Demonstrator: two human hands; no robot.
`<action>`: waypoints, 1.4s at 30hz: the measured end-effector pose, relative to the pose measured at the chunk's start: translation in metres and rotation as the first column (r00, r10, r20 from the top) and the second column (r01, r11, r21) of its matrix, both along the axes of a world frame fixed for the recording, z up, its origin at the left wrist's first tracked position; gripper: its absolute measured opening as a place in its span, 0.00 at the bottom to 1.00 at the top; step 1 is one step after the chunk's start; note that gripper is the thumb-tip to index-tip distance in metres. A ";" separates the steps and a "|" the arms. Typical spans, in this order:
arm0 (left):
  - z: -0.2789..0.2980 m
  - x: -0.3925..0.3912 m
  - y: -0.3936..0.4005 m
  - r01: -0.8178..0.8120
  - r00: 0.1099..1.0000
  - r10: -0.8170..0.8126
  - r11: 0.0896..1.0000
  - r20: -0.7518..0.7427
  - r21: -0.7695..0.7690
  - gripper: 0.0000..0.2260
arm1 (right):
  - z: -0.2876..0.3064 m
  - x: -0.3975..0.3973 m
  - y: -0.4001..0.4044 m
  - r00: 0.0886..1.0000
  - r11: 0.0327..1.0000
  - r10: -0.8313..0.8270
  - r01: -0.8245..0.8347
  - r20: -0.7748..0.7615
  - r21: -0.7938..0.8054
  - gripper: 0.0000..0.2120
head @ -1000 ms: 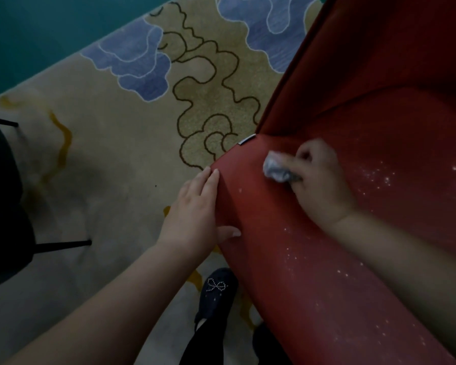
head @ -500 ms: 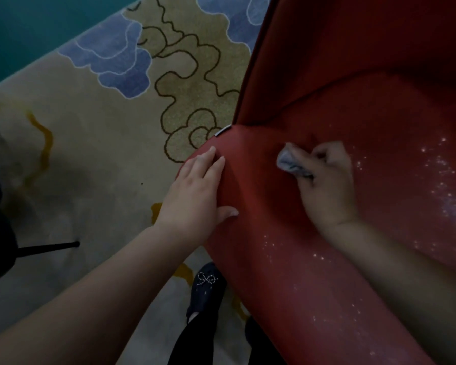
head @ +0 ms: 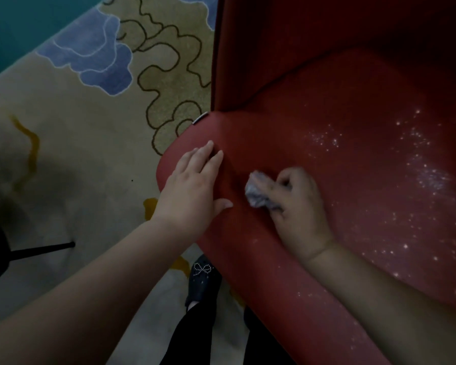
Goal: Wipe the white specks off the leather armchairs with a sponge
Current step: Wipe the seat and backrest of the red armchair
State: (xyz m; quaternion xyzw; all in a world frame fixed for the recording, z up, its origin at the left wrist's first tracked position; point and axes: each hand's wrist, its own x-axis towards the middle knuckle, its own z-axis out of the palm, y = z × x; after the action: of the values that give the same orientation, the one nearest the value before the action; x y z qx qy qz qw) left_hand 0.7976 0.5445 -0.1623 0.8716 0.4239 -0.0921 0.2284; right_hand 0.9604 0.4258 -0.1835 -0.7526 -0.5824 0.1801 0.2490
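A red leather armchair [head: 353,114] fills the right half of the view, its seat dusted with white specks [head: 429,177], thickest at the right. My right hand [head: 298,209] grips a small crumpled grey-white sponge [head: 258,192] and presses it on the seat near the front left corner. My left hand [head: 192,188] lies flat on the seat's rounded left edge, fingers straight, thumb spread toward the sponge. A few specks also lie along the seat's front edge [head: 300,295].
A patterned carpet [head: 90,106] with blue and olive cloud shapes covers the floor to the left. A dark chair with a thin black leg [head: 42,250] stands at the left edge. My dark shoe [head: 203,280] is on the carpet beside the seat's front.
My right hand has drawn the sponge down and toward me across the seat's left part. My left hand has slid further onto the seat edge. The view has shifted right, showing more specks.
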 end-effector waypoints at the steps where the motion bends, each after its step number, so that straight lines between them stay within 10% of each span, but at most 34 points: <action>1: 0.000 0.000 -0.003 0.005 1.000 -0.005 1.000 0.003 0.005 0.42 | 0.001 -0.008 -0.014 0.998 0.998 0.067 -0.067 0.006 -0.001 0.23; 5: -0.001 -0.004 -0.016 0.045 0.999 -0.045 0.999 -0.008 0.009 0.42 | 0.005 0.000 -0.054 0.952 0.949 0.306 -0.306 -0.012 -0.079 0.19; 7: -0.001 -0.007 -0.021 0.052 0.999 -0.052 0.999 -0.013 0.006 0.42 | 0.000 0.019 -0.043 0.987 0.985 0.163 -0.163 -0.014 -0.059 0.05; 11: -0.002 -0.006 -0.028 0.017 1.000 -0.017 1.000 0.017 0.022 0.40 | -0.010 0.028 -0.008 0.953 0.951 -0.301 0.296 0.045 0.088 0.17; 17: -0.003 0.010 -0.035 0.019 0.998 -0.022 0.998 0.056 0.068 0.35 | -0.006 -0.001 -0.033 0.996 0.996 -0.010 0.001 0.094 0.092 0.22; 25: -0.003 0.025 -0.028 -0.011 0.997 0.004 0.996 0.073 0.091 0.31 | -0.018 0.050 0.007 0.913 0.905 -0.407 0.400 0.022 0.146 0.22; 32: -0.008 0.042 -0.021 -0.054 0.994 0.046 0.995 0.098 0.082 0.26 | -0.015 0.060 0.020 0.984 0.990 -0.048 0.024 0.174 0.141 0.20; 38: -0.012 0.050 -0.023 -0.052 0.994 0.042 0.995 0.104 0.091 0.27 | -0.027 0.086 0.023 0.860 0.848 -0.508 0.490 0.046 0.200 0.11; 42: -0.010 0.062 -0.025 -0.046 0.994 0.038 0.996 0.099 0.079 0.28 | -0.025 0.070 0.005 0.967 0.977 -0.182 0.158 0.178 0.141 0.18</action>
State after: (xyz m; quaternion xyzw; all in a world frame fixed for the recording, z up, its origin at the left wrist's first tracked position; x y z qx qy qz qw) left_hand 0.8593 0.5190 -0.1721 0.8744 0.4341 -0.0275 0.2152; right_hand 1.0307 0.4305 -0.2087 -0.7964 -0.5471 0.0485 0.2534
